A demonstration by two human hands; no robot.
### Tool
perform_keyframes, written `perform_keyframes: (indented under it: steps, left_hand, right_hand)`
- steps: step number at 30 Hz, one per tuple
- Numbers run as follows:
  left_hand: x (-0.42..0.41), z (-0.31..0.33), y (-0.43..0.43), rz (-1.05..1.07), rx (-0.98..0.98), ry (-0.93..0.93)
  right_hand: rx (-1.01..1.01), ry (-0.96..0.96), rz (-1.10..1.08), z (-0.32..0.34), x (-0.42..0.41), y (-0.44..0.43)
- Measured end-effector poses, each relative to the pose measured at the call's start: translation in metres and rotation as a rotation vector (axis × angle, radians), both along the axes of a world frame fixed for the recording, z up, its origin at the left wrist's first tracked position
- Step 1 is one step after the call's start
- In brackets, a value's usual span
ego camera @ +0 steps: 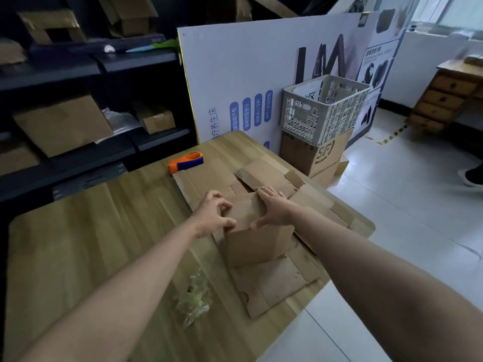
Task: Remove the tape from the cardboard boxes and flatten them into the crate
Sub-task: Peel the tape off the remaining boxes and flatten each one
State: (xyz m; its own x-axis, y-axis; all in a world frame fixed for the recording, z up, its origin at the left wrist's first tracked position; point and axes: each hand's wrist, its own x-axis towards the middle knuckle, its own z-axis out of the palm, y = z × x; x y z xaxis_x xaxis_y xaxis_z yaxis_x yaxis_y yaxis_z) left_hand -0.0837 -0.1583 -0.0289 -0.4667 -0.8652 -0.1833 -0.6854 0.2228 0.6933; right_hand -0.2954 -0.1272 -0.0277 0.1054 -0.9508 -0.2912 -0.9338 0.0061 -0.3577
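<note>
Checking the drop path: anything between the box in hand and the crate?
Nothing visible blocks it. The box is under both hands; the crate sits open-topped beyond the table's far right corner, past flattened cardboard.

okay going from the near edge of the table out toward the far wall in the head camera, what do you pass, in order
Crumpled clear tape wad → small cardboard box under the left hand and right hand → flattened cardboard → orange and blue tape dispenser → white crate on a cardboard carton beyond the table.
</note>
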Motion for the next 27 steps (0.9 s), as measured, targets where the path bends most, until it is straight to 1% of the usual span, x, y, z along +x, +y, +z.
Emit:
perform_keyframes:
  steps: [3,7,11,14,17,19,23,27]
  left_hand:
    - [0.006,-0.004,-0.003,0.027,-0.054,0.029]
    - [-0.001,-0.003,-0.005,0.052,-0.096,0.019]
    - [-0.005,0.0,-0.009,0.069,-0.132,-0.039]
    - [-0.008,0.003,-0.012,0.084,-0.113,-0.089]
    - [-0.012,0.008,-0.014,0.072,-0.122,-0.164]
    - [-0.012,0.009,-0.015,0.053,-0.133,-0.18]
    - [-0.011,0.008,-0.011,0.004,-0.162,-0.18]
    - [-0.01,0.003,-0.005,0.01,-0.182,-0.108]
  right_hand:
    - [0.039,-0.033,-0.016,0.003,-0.004,-0.004]
    - [0.044,-0.043,-0.032,0.001,-0.002,-0.007]
    - [0.053,-0.061,-0.064,0.0,-0.002,-0.008]
    - [0.061,-0.07,-0.071,-0.003,-0.001,-0.006]
    - [0.055,-0.074,-0.084,-0.004,0.0,-0.003]
    - [0.049,-0.07,-0.082,-0.003,0.001,-0.001]
    - [0.06,-0.079,-0.102,0.002,0.004,0.002]
    - [0.061,-0.07,-0.097,0.005,0.006,0.001]
